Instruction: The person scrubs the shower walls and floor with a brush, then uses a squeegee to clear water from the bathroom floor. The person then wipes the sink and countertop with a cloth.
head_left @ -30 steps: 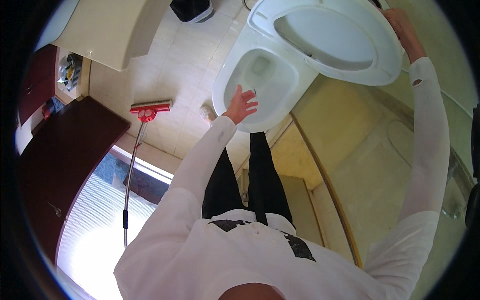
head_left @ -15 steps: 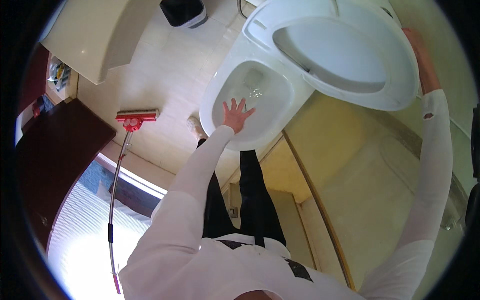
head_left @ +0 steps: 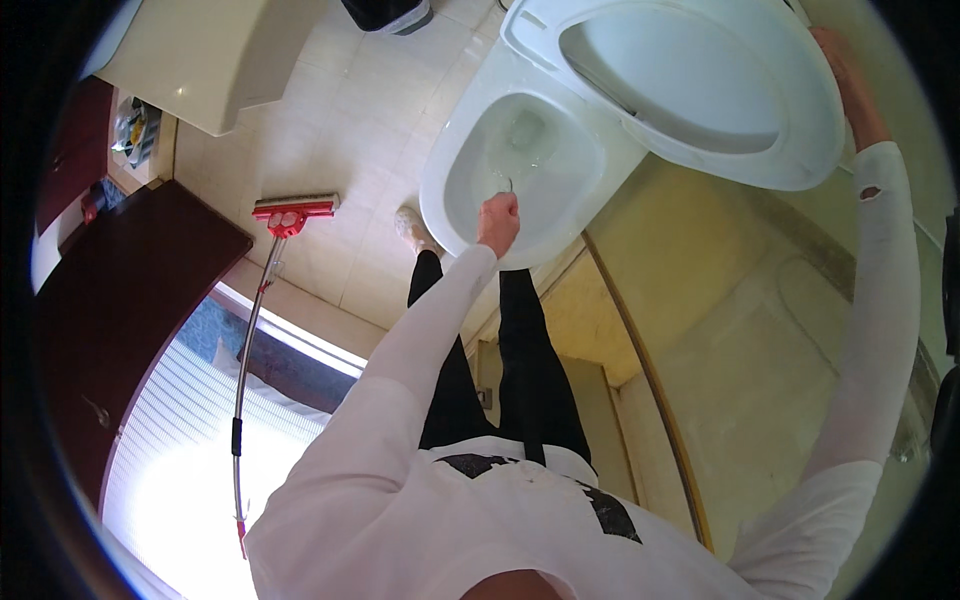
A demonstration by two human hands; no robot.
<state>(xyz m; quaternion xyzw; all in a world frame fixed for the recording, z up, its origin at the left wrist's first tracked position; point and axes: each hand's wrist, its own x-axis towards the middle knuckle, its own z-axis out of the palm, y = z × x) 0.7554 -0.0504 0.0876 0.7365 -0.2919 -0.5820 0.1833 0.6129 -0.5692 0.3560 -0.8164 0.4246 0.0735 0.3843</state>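
Observation:
A white toilet bowl (head_left: 445, 190) stands in front of me, with water at its far end. Over the near part of the bowl, my left hand (head_left: 499, 218) is closed in a fist, with nothing seen sticking out of it. A thin dark curved mark shows on the bowl just beyond the knuckles. The raised toilet seat (head_left: 690, 160) leans up to the right, with the lid's pale inner face (head_left: 680, 80) behind its opening. My right hand (head_left: 845, 85) is at the far right edge of the seat and lid; its fingers are partly hidden, so its grip is unclear.
A red-headed mop (head_left: 295, 210) with a long metal handle stands on the left on the tiled floor (head_left: 350, 130). A black bin (head_left: 390, 14) is at the top, a cream basin (head_left: 190, 60) upper left, a dark wooden door (head_left: 130, 300) left. Glass with a brown edge strip (head_left: 650, 410) runs along the right.
My left hand has gone from spread fingers to a fist, still over the bowl. The right hand stays by the seat's edge. The whole view has shifted slightly.

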